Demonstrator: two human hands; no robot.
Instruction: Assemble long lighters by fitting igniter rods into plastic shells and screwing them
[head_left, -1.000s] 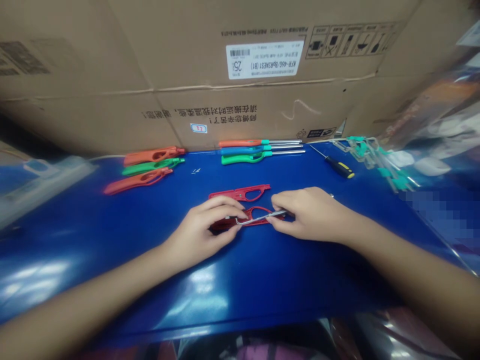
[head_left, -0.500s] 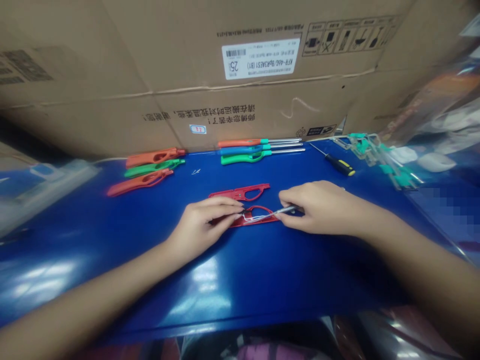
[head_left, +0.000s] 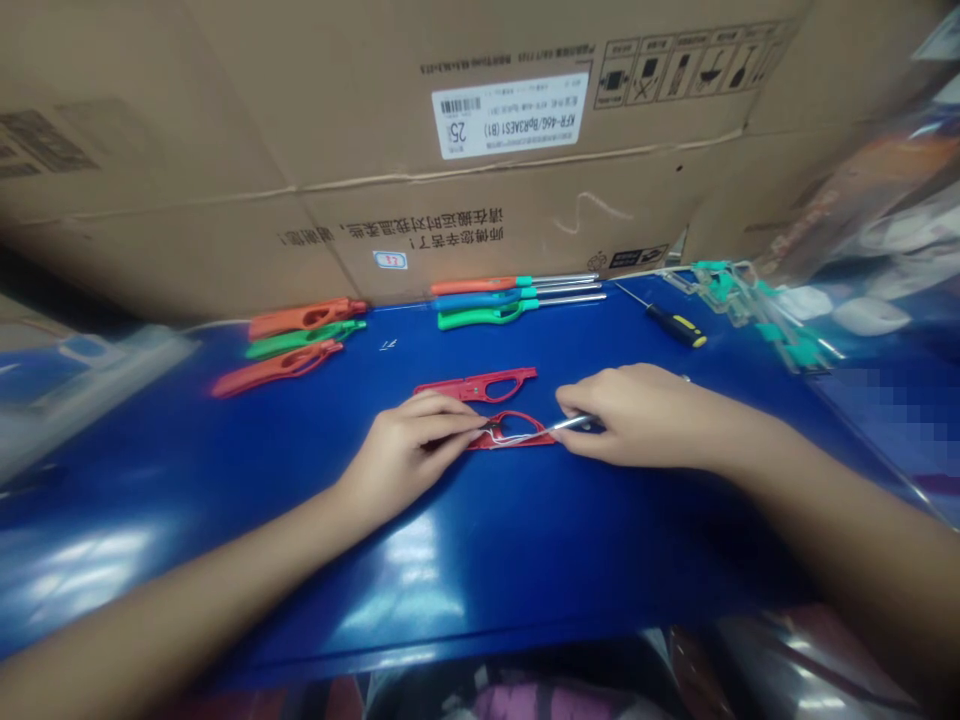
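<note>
My left hand point(head_left: 409, 440) is closed in a pinch at a small black part point(head_left: 492, 425) inside the near red lighter shell half point(head_left: 543, 440). Its fingers cover the left end of that shell. Thin white wires point(head_left: 514, 439) run from the black part along the shell towards a silver metal tube point(head_left: 573, 422). My right hand point(head_left: 637, 415) grips the tube between thumb and bent forefinger, just right of the shell; the tube's far end is hidden in the hand. Behind lies the matching red shell half point(head_left: 461, 388), its trigger loop to the right.
Orange and green lighter shells point(head_left: 300, 340) lie at back left. Several lighters with metal tubes point(head_left: 480, 315) lie at back centre, beside a black-and-yellow screwdriver point(head_left: 679, 326). Green-ended tube parts point(head_left: 787, 345) are piled at right. A cardboard box point(head_left: 360, 120) stands behind the blue table point(head_left: 300, 580).
The view has shifted slightly. Both hands keep their grips, with only small movements at the near shell; more of the silver tube's bright side shows.
</note>
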